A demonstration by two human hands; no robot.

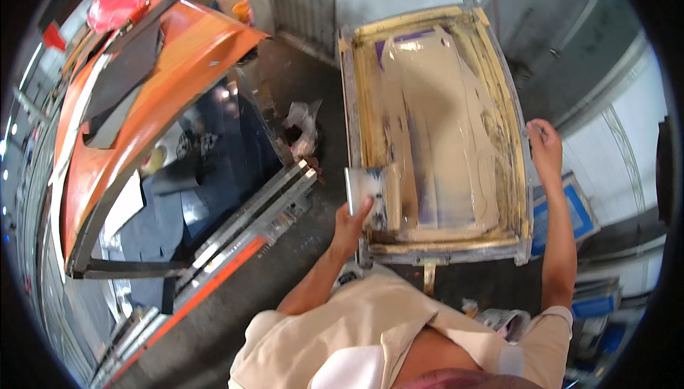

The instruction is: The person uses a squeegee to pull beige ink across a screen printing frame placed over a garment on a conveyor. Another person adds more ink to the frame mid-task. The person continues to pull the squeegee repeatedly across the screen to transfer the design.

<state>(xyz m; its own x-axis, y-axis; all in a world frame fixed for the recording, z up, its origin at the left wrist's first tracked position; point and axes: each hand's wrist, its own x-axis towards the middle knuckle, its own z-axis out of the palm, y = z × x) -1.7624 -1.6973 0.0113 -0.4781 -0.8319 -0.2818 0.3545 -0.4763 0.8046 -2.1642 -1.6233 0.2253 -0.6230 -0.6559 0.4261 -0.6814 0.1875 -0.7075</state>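
Note:
A large metal-edged screen frame [520,196] with yellowed tape round its inner border stands before me, its mesh [445,132] covered in uneven beige paste over patches of purple. My left hand [350,224] holds a wide metal scraper [363,189], its beige-smeared side lying over the lower left part of the frame and mesh. My right hand [545,150] is closed on the frame's upper right side.
To the left are a curved orange panel [199,36] and metal rails [249,221]. A crumpled plastic bag [303,125] lies between panel and frame. Blue-and-grey frames [570,211] lean at the right. A corrugated metal panel [303,11] stands behind.

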